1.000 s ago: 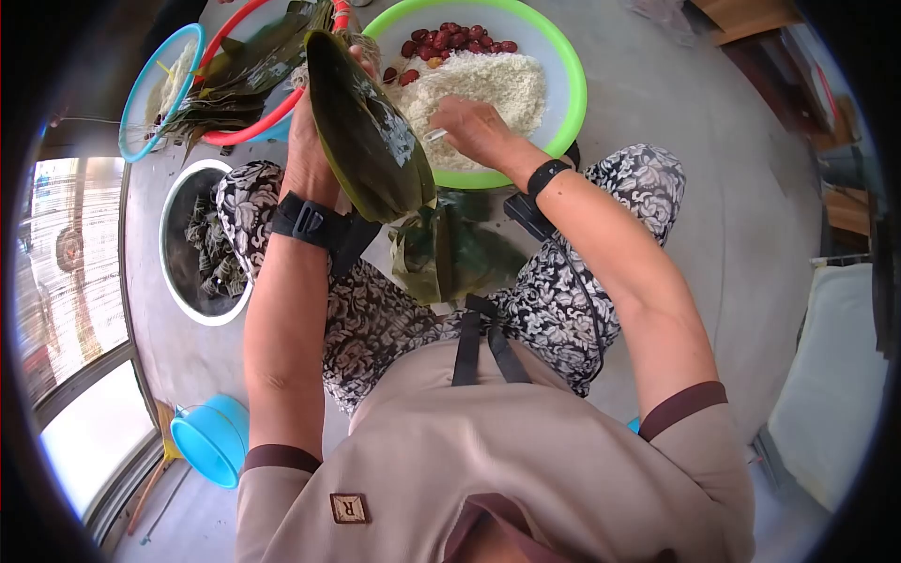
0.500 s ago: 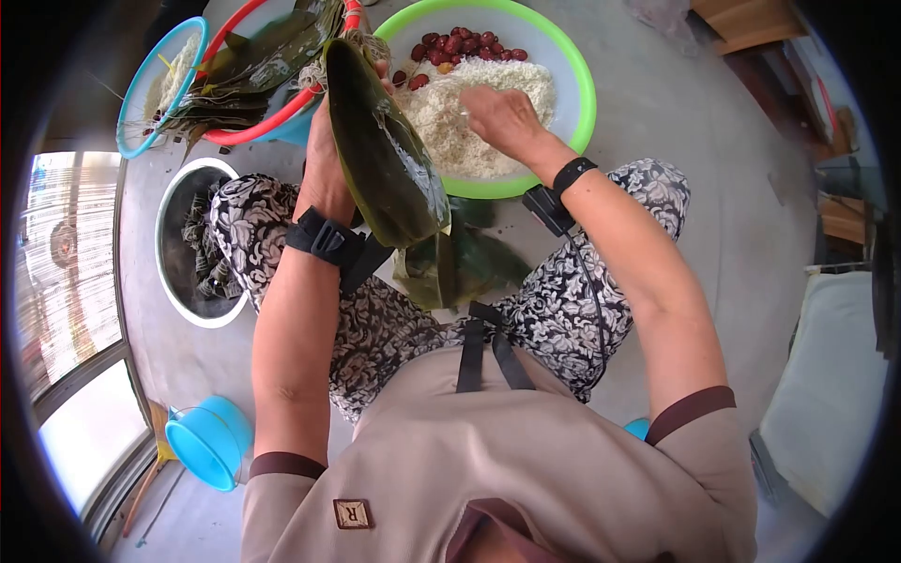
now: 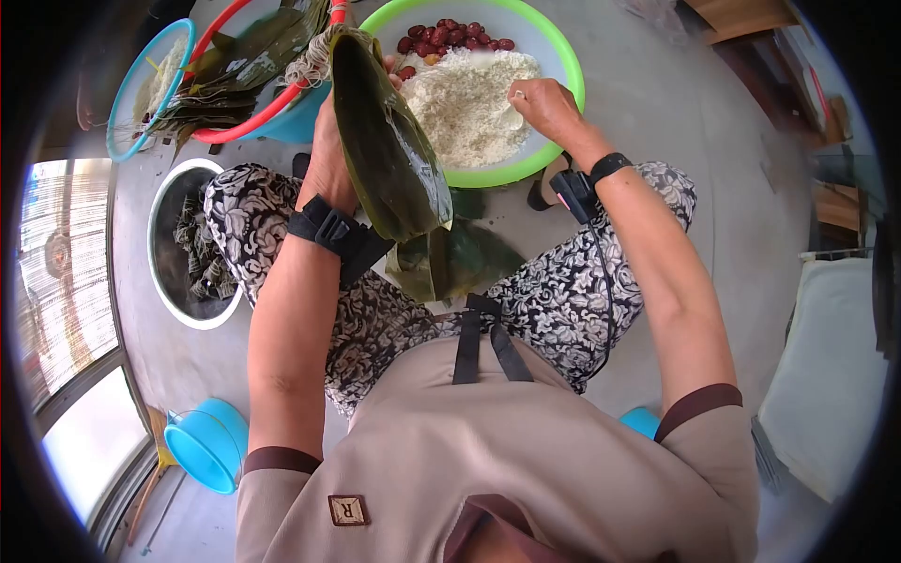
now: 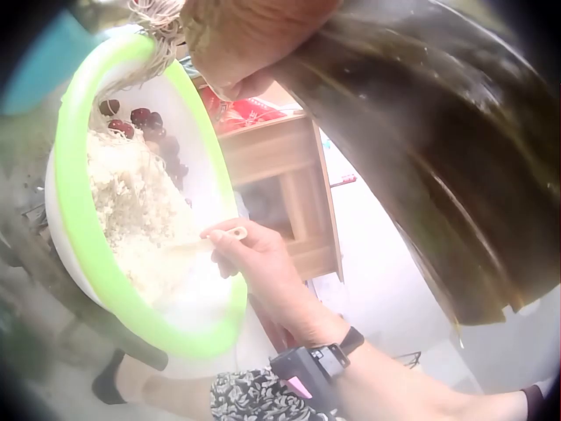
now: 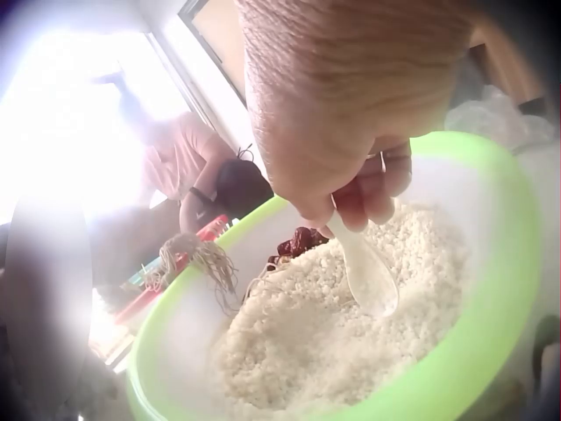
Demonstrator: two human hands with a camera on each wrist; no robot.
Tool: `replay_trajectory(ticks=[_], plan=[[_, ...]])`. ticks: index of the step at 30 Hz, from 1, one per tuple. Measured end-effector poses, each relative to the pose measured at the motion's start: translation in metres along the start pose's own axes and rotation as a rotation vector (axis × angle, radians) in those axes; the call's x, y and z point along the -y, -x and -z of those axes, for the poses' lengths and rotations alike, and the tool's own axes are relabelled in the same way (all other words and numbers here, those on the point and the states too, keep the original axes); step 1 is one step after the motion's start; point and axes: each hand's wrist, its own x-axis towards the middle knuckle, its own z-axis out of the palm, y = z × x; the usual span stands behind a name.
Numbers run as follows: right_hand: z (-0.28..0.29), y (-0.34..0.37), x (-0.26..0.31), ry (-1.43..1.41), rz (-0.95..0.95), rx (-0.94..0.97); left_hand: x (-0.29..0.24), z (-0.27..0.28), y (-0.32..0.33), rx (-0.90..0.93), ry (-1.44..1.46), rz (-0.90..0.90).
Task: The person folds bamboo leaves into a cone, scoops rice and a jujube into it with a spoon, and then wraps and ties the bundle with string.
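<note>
A white spoon [image 5: 370, 276] is pinched between the thumb and fingers of the right hand [image 3: 549, 111], its bowl over the white rice [image 3: 469, 113] in the green-rimmed basin [image 3: 576, 89]. Red dates [image 3: 449, 38] lie beside the rice on the far side. The left hand [image 4: 254, 39] grips long dark green leaves [image 3: 389, 150] near their upper end, left of the basin; in the head view the leaves hide most of its fingers. Pale strings [image 4: 158, 26] hang close by the left hand.
A red-rimmed basin [image 3: 272, 120] holds more leaves, with a blue-rimmed basket [image 3: 114, 113] beside it. A white-rimmed basin [image 3: 158, 272] of dark wrapped bundles stands by the left knee. Leaves [image 3: 469, 258] lie between the legs. Another person [image 5: 188, 162] sits beyond.
The right hand has moved right across the rice toward the basin's right side. The left hand still holds the leaves, which have shifted slightly.
</note>
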Motion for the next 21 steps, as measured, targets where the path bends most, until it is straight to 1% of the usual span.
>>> replay_trajectory(ticks=[1,5,7,8,10,11,13,14,16,17,19,20,21], plan=[[-0.006,0.001,-0.004,0.008,-0.026,0.055,0.001,-0.001,0.0,-0.029,-0.023,-0.032],[-0.032,0.001,-0.008,-0.038,0.02,0.034,0.002,0.01,-0.007,-0.013,-0.002,-0.009],[-0.038,-0.004,-0.002,-0.328,-0.236,0.192,0.002,0.013,-0.008,-0.01,-0.008,0.01],[-0.04,-0.006,0.001,-0.333,-0.236,0.193,0.002,0.013,-0.008,-0.013,-0.012,0.011],[-0.045,-0.01,0.003,-0.479,-0.398,0.272,0.004,0.012,-0.009,-0.038,0.007,0.011],[-0.046,-0.011,0.004,-0.481,-0.4,0.269,0.005,0.01,-0.01,-0.037,0.004,0.013],[-0.045,-0.012,0.007,-0.569,-0.476,0.299,0.004,0.009,-0.008,-0.053,0.006,0.019],[-0.044,-0.012,0.008,-0.572,-0.475,0.299,0.004,0.01,-0.008,-0.054,0.004,0.019],[-0.042,-0.011,0.007,-0.728,-0.525,0.296,0.007,0.009,-0.008,-0.119,-0.07,-0.032],[-0.041,-0.01,0.006,-0.728,-0.523,0.295,0.007,0.008,-0.007,-0.118,-0.071,-0.034],[-0.039,-0.008,0.003,-0.942,-0.599,0.273,0.006,0.003,-0.003,-0.132,-0.219,-0.06],[-0.038,-0.009,0.001,-0.942,-0.595,0.271,0.007,0.002,-0.002,-0.129,-0.22,-0.063],[-0.038,-0.009,0.001,-1.014,-0.595,0.259,0.007,0.001,-0.001,-0.14,-0.218,-0.053]])
